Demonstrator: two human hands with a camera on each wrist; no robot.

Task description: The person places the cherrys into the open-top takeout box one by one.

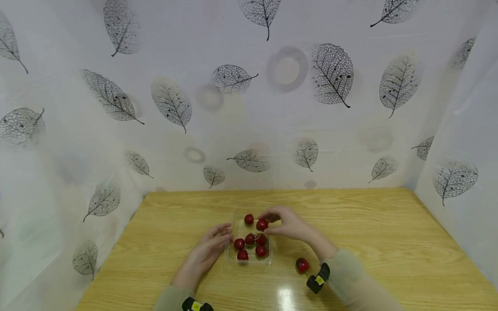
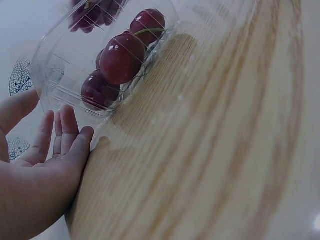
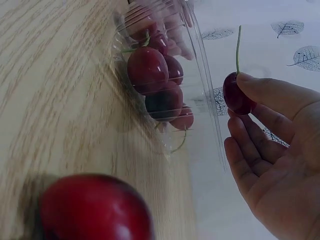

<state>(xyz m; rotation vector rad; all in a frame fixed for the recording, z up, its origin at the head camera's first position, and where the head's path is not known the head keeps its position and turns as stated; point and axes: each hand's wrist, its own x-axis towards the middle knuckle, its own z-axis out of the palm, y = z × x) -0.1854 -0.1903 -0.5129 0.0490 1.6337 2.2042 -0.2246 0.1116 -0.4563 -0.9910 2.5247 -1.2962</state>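
A clear plastic tray [image 1: 268,259] sits mid-table with several red cherries [image 1: 250,239] in it. My right hand [image 1: 289,224] pinches one cherry [image 1: 262,224] between thumb and fingers, just over the tray's far right part; the right wrist view shows that cherry [image 3: 237,94] with its stem upright. My left hand [image 1: 210,250] lies with straight fingers against the tray's left side, and in the left wrist view its fingertips [image 2: 70,131] touch the tray wall [image 2: 60,95]. One more cherry [image 1: 302,264] lies loose on the wooden table [image 1: 389,242], right of the tray near my right wrist.
Leaf-printed white sheets [image 1: 249,108] wall in the table at the back and both sides. A black band with a yellow tag [image 1: 319,280] is on my right wrist, another band [image 1: 196,306] on my left.
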